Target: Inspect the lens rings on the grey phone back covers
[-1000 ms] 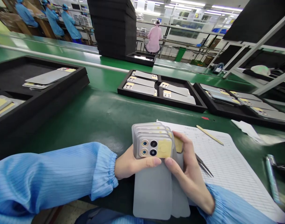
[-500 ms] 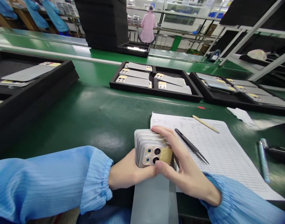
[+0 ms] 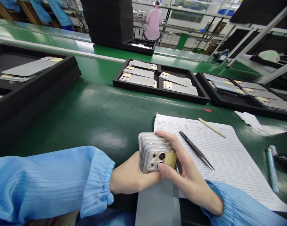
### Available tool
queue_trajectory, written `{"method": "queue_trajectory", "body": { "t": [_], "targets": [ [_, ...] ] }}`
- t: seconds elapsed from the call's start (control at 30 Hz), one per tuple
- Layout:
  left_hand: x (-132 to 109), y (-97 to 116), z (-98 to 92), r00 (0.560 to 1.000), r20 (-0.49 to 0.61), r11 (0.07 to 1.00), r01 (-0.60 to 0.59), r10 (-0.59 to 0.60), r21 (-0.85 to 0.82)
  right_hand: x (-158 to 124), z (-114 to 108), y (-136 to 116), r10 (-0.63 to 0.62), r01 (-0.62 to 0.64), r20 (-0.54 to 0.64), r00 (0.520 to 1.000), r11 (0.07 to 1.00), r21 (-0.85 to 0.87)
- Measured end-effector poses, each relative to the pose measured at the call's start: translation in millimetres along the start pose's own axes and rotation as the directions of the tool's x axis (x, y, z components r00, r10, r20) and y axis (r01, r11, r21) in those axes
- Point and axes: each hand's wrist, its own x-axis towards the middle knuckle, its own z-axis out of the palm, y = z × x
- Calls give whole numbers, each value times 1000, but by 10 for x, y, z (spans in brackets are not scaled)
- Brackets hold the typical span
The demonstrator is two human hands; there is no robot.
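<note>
Both my hands grip a stack of grey phone back covers (image 3: 155, 188), held upright at the near edge of the green bench. My left hand (image 3: 131, 177) clasps the stack from the left, its thumb across the front cover. My right hand (image 3: 183, 171) wraps the top and right side, thumb tip on the camera panel (image 3: 157, 156) with its lens rings and yellow film. Black tweezers (image 3: 196, 150) lie on the lined paper sheet (image 3: 228, 160) just right of my right hand.
A black tray (image 3: 158, 91) of back covers sits ahead, another tray (image 3: 218, 99) at its right, and a big black tray (image 3: 39, 91) at left. A wooden stick (image 3: 211, 127), a white wipe (image 3: 249, 121) and a metal pen (image 3: 272, 168) lie right. People work at far benches.
The fanned covers have been squared into one stack. My right hand closed over its top and slid its thumb onto the camera panel. The tweezers, earlier under my right hand, lie free on the paper.
</note>
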Motion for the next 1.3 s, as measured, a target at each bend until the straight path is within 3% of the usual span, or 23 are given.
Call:
{"method": "queue_trajectory", "body": {
  "t": [0.47, 0.93, 1.3],
  "targets": [
    [10, -8, -10, 999, -21, 996, 32, -30, 81, 25, 22, -18, 1, -1, -27, 1000, 1000, 11],
    [-9, -61, -14, 998, -56, 999, 37, -35, 24, -1, 46, -22, 74, -71, -61, 995, 996, 61],
    [-7, -47, -9, 996, -61, 998, 60, -58, 34, 7, 20, -42, 110, -111, 13, 994, 983, 143]
  ]
}}
